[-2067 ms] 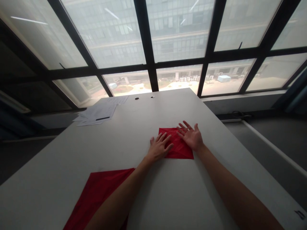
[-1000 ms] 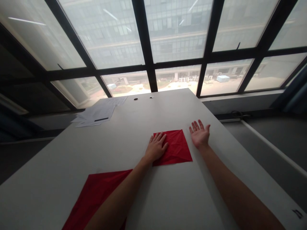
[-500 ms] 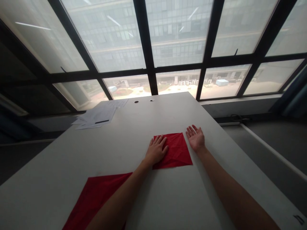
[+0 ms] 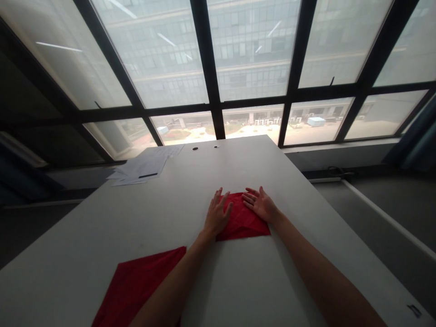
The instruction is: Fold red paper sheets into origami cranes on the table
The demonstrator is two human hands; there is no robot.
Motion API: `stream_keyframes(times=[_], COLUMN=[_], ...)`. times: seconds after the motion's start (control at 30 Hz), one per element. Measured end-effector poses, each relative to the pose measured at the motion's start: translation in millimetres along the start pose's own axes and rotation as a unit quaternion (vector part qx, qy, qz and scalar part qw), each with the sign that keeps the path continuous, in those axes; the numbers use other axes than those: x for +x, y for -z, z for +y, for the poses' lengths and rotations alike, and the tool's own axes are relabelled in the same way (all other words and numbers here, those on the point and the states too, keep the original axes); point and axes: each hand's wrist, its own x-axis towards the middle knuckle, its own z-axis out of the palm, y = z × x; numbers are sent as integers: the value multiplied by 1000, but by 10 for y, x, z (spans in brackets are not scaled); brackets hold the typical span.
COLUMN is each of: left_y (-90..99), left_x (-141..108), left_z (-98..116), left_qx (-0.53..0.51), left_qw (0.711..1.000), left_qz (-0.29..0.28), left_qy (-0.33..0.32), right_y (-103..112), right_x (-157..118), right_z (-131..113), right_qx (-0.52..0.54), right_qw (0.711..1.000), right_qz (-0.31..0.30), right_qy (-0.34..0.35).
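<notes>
A folded red cloth [image 4: 240, 222] lies as a creased rectangle on the white table [image 4: 163, 218]. At its left edge is my left hand [image 4: 217, 213], open, fingers pointing away from me and thumb apart. My right hand [image 4: 260, 205] is over the cloth's right side, open, with the palm partly turned up and the fingers toward the left. Neither hand grips the cloth; whether they touch it is hard to tell. A second, larger red cloth [image 4: 136, 286] lies nearer at the lower left, partly hidden under my left forearm.
Loose white papers [image 4: 143, 163] with a dark strip [image 4: 148, 175] on them lie at the table's far left. Two round holes pierce the far end. A small dark object [image 4: 414, 310] sits near the right edge. Large windows [image 4: 252, 54] stand beyond the table.
My right hand has moved left from beside the cloth to over its right part. My left hand has shifted to the cloth's left edge, with its fingers raised. The view has shifted slightly.
</notes>
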Motion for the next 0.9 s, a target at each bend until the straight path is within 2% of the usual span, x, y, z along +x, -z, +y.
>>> stream_keyframes(times=[0.1,0.27,0.33,0.4,0.47,0.53,0.63,0.8,0.87,0.9], left_y=[54,131,174,214,234,222,165,106,109,114], left_x=[-98,-249,-283,-333,-417,-520,-633,-651,-647,-649], left_z=[12,147,211,251,259,244,212,204,211,215], left_qx=[-35,-55,-39,-3,43,82,116,126,119,115], left_qw=[998,994,998,999,991,979,970,970,971,971], left_qz=[56,77,43,-32,-110,-159,-182,-176,-176,-175], left_qy=[17,52,39,-10,-65,-98,-114,-113,-112,-112], right_y=[21,51,45,18,-21,-50,-52,-57,-86,-94], right_x=[-13,-65,-99,-142,-190,-231,-273,-466,-638,-734], right_z=[-20,-15,-2,28,73,102,40,-111,-27,38], right_qx=[5,-3,-19,-33,-42,-49,-60,-51,-60,-74], right_qw=[1000,1000,1000,999,999,999,998,994,996,996], right_qz=[4,11,12,9,6,5,14,64,28,-38], right_qy=[0,-2,-4,-7,-11,-16,-14,74,54,9])
